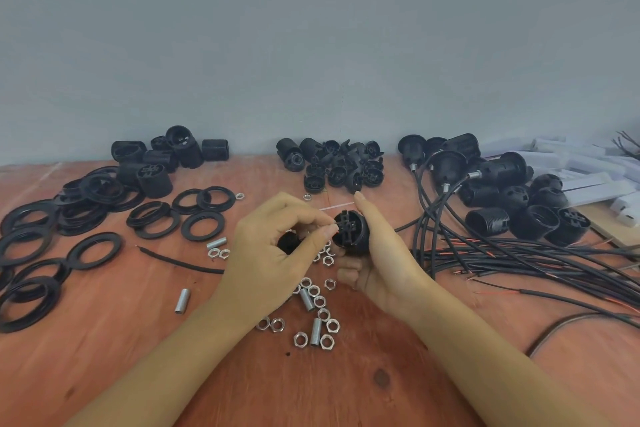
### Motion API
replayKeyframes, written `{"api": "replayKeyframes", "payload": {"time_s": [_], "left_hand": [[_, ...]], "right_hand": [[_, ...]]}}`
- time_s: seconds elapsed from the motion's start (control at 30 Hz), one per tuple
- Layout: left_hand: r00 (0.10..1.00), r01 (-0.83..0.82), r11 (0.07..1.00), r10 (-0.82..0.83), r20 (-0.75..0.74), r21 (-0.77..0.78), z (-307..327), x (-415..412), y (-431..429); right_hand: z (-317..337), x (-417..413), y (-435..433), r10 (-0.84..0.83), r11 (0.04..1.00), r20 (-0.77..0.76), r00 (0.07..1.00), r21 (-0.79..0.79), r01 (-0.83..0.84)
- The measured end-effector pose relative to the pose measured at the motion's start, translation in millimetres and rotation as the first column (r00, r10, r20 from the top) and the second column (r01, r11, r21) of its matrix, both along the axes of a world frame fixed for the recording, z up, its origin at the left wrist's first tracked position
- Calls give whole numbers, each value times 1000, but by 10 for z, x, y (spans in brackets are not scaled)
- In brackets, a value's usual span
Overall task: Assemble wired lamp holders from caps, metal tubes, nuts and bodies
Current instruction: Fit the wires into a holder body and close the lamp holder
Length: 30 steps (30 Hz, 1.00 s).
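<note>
Black body [350, 231] between both hands [273, 246] [381, 253]

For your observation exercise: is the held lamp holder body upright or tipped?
Tipped: the body, in the right hand, faces sideways toward the left hand.

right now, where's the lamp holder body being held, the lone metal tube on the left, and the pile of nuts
lamp holder body [350, 231]: head view, its cross-shaped end face
lone metal tube [182, 300]: head view, middle of its side
pile of nuts [319, 302]: head view, a nut mid-pile
</note>
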State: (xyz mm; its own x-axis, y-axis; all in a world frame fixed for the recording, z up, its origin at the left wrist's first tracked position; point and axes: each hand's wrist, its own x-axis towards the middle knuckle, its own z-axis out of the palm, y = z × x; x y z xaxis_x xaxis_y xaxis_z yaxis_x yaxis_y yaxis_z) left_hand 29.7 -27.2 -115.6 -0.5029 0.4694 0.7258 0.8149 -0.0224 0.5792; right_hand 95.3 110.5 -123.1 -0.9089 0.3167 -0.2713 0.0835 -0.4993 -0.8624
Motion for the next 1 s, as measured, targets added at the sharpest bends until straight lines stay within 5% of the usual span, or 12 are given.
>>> {"api": "replayKeyframes", "payload": {"time_s": [0.67,0.83,1.0], "left_hand": [[993,-20,984,0,-116,-176,-29,-28,-16],[995,-25,994,15,-100,-102,-31,-7,-2],[997,-12,1000,12,73,2,-36,54,24]], "right_hand": [[-63,-44,-2,-93,959,-38,995,265,100],[-14,-12,-9,-21,997,18,1000,74,19],[26,18,-6,86,989,62,994,-128,-77]]}}
